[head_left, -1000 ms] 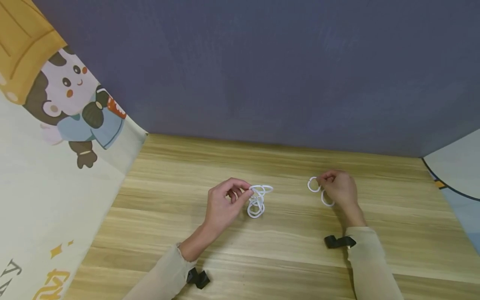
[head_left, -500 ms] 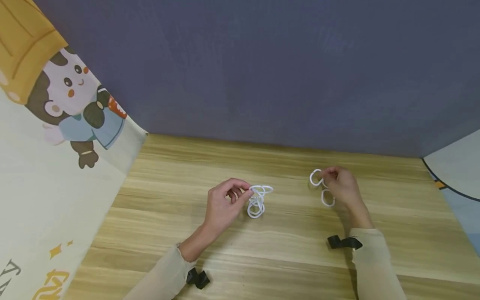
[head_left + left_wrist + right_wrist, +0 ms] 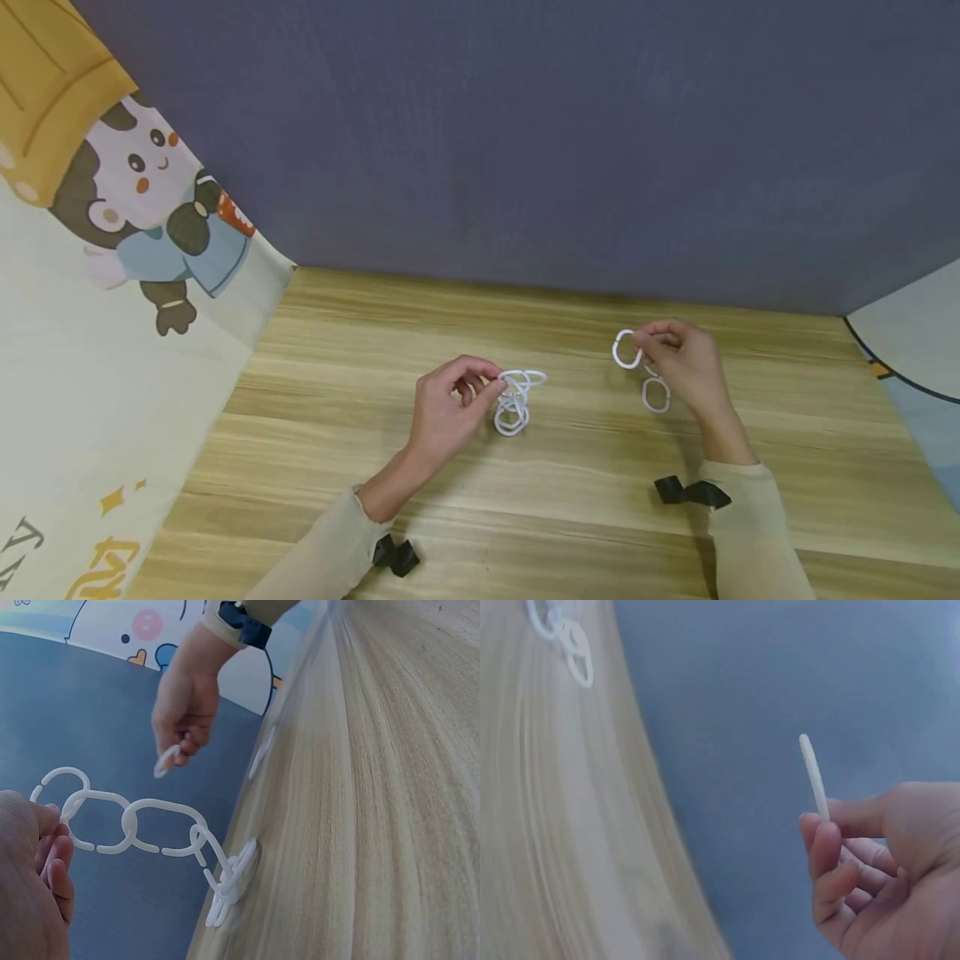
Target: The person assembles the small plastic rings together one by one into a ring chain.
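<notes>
My left hand (image 3: 450, 408) pinches one end of a chain of white plastic links (image 3: 512, 408) between thumb and fingertips. In the left wrist view the chain (image 3: 166, 805) hangs from the fingers, its lower links bunched at the tabletop. Each link is an oval ring with a small gap. Farther right, my right hand (image 3: 686, 367) holds a single white link (image 3: 616, 350) by its side, thumb against the forefinger. This link (image 3: 814, 776) appears edge-on in the right wrist view. Beneath that hand another loose link (image 3: 646, 398) lies on the table, with part of one more showing behind the fingers.
The wood-grain table (image 3: 337, 333) ends at a dark blue panel (image 3: 525, 150) along the back. A pale wall with a cartoon figure (image 3: 150, 192) borders the left side. Black mounts (image 3: 395, 556) sit on both wrists.
My right hand has risen slightly away from me with the single link, which now tilts more upright above the table. The left hand and its chain have stayed put.
</notes>
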A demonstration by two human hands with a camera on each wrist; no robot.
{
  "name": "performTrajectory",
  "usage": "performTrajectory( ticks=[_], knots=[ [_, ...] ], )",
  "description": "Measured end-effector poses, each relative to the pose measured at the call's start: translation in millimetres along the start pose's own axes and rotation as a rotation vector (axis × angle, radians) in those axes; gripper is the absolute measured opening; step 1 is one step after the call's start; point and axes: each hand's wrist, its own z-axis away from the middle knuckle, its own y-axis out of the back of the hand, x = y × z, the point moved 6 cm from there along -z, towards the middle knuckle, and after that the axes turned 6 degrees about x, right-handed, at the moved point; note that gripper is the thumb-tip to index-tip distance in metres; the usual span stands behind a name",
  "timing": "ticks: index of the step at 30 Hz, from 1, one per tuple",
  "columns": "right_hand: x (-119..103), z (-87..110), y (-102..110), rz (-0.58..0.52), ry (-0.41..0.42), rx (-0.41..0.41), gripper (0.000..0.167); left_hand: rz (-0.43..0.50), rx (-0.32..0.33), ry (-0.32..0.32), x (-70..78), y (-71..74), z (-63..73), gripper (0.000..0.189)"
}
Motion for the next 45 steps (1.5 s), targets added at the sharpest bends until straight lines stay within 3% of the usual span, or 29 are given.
performTrajectory(
  ticks=[11,15,18,26,45],
  knots=[
    [-36.6,15.6,-4.7,-0.174,0.031,-0.008,0.024,0.002,-0.007,0.003,-0.5,0.8,1.7,0.013],
    [-45.0,21.0,-8.4,-0.23,0.049,-0.024,0.014,0.001,-0.012,0.001,-0.3,0.6,2.2,0.013],
    [-50.3,25.3,-12.2,-0.242,0.041,-0.039,0.009,0.002,-0.015,0.002,-0.1,0.2,2.8,0.013],
    [-65.4,39.7,-20.5,-0.234,-0.018,-0.08,0.014,0.008,-0.037,0.0,-0.1,-2.0,4.9,0.012],
    [-82.0,64.4,-56.4,-0.309,0.016,-0.188,0.009,0.001,-0.077,-0.016,1.4,-7.2,9.3,0.012]
  ],
)
